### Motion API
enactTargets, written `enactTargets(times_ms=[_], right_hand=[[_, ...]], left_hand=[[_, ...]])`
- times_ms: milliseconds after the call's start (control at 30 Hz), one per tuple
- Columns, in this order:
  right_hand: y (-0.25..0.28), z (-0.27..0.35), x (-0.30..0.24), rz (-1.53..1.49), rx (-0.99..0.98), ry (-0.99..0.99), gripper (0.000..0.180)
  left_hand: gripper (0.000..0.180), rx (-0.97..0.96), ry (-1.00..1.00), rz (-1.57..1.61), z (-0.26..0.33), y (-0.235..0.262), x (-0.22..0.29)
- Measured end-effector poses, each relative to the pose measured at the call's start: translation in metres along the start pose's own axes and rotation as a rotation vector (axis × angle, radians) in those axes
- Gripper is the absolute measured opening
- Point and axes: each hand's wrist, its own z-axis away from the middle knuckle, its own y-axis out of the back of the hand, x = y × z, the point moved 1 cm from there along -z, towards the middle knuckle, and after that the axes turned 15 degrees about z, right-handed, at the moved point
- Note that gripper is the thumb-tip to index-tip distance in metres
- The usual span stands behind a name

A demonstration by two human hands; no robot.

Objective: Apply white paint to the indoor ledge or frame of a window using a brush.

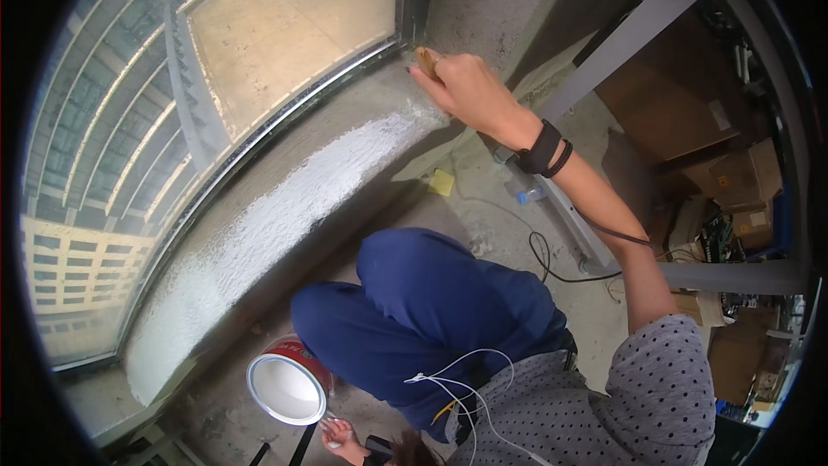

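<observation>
While the right hand [470,86] is clenched around a pale wooden brush handle [426,58] at the far corner of the grey concrete window ledge [345,134], fresh white paint [285,203] covers much of that ledge's top. Down on the concrete floor [509,224], the left hand [342,438] rests with its fingers curled just beside the round, red-walled open paint can [288,384]; whether they grip anything cannot be told.
</observation>
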Motion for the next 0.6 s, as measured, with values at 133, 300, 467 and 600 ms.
enactTargets(times_ms=[133,300,467,600], right_hand=[[0.015,-0.009,-0.008,-0.481,-0.142,-0.288,0.037],[0.022,-0.011,0.025,0.176,0.028,-0.034,0.028],[-0.006,0.011,0.012,0.023,0.027,0.091,0.029],[0.011,0.012,0.007,-0.497,-0.089,-0.288,0.04]], left_hand=[[0.037,-0.284,0.304,0.648,0.004,-0.025,-0.012],[0.041,-0.3,-0.161,-0.287,0.02,-0.009,0.002],[0.035,-0.099,-0.161,-0.046,0.001,0.01,0.013],[0.036,0.176,-0.053,0.133,0.005,-0.026,-0.001]])
